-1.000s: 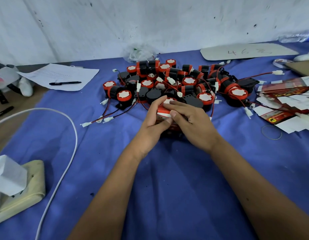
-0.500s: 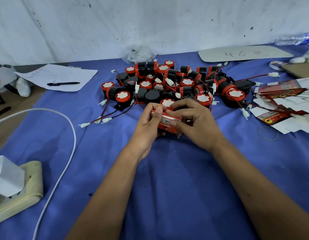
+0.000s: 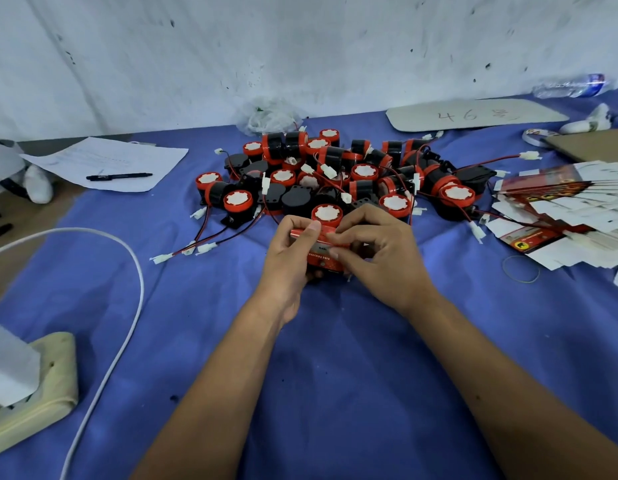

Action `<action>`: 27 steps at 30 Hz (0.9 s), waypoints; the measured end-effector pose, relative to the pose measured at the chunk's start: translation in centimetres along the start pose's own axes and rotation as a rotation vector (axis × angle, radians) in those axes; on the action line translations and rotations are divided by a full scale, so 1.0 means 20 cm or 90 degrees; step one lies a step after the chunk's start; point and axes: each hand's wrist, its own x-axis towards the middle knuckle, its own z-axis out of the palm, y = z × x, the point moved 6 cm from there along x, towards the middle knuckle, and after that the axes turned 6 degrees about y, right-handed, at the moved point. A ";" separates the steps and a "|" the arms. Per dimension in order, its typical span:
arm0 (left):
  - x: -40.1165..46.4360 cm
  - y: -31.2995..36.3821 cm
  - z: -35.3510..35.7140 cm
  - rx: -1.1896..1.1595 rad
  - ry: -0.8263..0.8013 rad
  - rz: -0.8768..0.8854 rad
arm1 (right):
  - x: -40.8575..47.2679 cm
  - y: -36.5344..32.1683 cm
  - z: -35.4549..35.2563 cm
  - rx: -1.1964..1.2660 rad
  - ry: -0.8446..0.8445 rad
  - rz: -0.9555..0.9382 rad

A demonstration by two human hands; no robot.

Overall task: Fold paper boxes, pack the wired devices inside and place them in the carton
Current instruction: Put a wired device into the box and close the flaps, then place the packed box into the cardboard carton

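Since a second ago, both hands have tipped the small red box [image 3: 322, 253] up, so its printed side now faces the camera instead of lying hidden under the fingers. A blue cloth [image 3: 335, 358] covers the table, which stands against a stained white wall [image 3: 300, 46]. The left hand [image 3: 289, 261] grips the box's left end, thumb on top; the right hand [image 3: 380, 258] pinches its upper right edge. The box sits between them, just in front of the heap of red-and-black wired devices [image 3: 335, 174]. Flat unfolded boxes [image 3: 560, 213] fan out at the right. A pen [image 3: 119, 176] lies on a paper sheet [image 3: 110, 164] far left.
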 end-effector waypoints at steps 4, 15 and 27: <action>-0.01 0.02 -0.02 -0.023 0.011 -0.021 | 0.00 -0.01 0.02 -0.004 -0.027 -0.013; 0.00 0.03 -0.04 -0.047 0.055 -0.008 | -0.02 0.01 0.07 -0.033 -0.075 -0.017; -0.18 0.30 0.62 -0.058 -0.151 0.135 | 0.03 -0.14 -0.66 -0.014 0.157 0.033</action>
